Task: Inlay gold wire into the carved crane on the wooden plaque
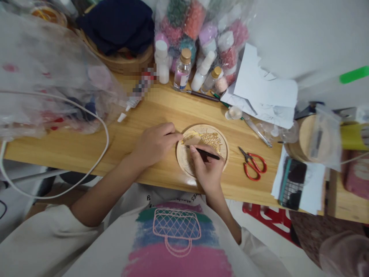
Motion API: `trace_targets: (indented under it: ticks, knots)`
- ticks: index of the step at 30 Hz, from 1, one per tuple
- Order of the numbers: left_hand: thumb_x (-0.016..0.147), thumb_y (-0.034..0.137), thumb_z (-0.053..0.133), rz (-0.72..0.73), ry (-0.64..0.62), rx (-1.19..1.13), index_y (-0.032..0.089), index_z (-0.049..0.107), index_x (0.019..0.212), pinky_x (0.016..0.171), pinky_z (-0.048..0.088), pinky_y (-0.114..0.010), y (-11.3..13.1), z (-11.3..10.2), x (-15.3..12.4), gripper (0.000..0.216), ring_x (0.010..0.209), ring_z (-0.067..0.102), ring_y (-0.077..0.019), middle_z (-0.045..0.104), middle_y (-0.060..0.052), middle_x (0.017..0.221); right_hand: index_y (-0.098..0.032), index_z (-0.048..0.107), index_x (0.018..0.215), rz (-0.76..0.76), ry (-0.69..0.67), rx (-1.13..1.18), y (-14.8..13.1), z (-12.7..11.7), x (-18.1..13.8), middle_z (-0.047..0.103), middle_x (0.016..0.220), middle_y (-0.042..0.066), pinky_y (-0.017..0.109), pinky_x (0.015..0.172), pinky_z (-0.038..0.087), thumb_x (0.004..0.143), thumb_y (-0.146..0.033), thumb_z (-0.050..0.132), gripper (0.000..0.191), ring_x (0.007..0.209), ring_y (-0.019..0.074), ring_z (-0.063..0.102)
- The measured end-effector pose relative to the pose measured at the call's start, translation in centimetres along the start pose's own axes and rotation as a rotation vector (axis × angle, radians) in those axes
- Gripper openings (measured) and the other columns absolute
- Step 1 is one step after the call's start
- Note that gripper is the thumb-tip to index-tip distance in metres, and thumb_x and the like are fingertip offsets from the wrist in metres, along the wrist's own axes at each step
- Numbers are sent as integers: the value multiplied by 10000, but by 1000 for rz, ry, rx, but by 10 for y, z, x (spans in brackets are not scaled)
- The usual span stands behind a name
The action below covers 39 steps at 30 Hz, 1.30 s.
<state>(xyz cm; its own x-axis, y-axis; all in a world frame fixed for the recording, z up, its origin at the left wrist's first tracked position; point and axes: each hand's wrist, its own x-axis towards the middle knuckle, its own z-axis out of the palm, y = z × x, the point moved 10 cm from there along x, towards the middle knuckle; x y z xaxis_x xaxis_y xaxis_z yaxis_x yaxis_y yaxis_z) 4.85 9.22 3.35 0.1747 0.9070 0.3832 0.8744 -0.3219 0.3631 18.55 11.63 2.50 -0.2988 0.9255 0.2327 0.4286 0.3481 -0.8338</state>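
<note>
The round wooden disc (184, 159) lies flat on the wooden surface (155, 107), with the right hand (211, 165) over its lower right part and the left hand (157, 144) just beside its left edge. The right hand is closed in a pen-like pinch around a slim black tool (208, 154), whose thin end points left and reaches over the disc's patterned face, near a plain tan patch (192, 141). Raised-looking gold lines (213, 139) curve across the upper part of that face, above the right hand's fingers. The left hand rests on the surface with its fingers loosely bent and a fingertip reaching the disc's upper left rim; whether it grips the rim or only touches it, I cannot tell. To the right of the disc, apart from both hands, lie red-handled scissors (253, 165), their blades pointing up and left toward the disc. Beyond the disc, well apart from the hands, small bottles (182, 73) stand before a bag of colourful jars (198, 23).
</note>
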Motion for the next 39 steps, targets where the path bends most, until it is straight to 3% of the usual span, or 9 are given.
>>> trace_targets:
  ticks: [4,26,39]
  knots:
    - [1023,286,335,28,42,-8,172,689,860,564,339,-242,3,-5,0,406,658,480,-116,539,3,725,-205,708,828,-3,-9,-23,-1,1,0,738,769,18,270,651,547,873,-272,623,116,723,155,692]
    - [1019,274,315,-27,-35,16,199,705,904,565,355,-256,-2,3,-1,413,661,493,-125,553,-9,739,-200,714,837,68,-4,-43,6,1,-2,741,785,26,291,680,545,874,-306,613,151,741,167,692]
    - [1000,229,353,-29,-12,-35,189,703,853,560,334,-263,0,-1,0,382,651,475,-132,533,-7,715,-203,717,833,13,7,-51,0,0,-2,742,783,21,282,690,540,866,-271,629,116,748,164,694]
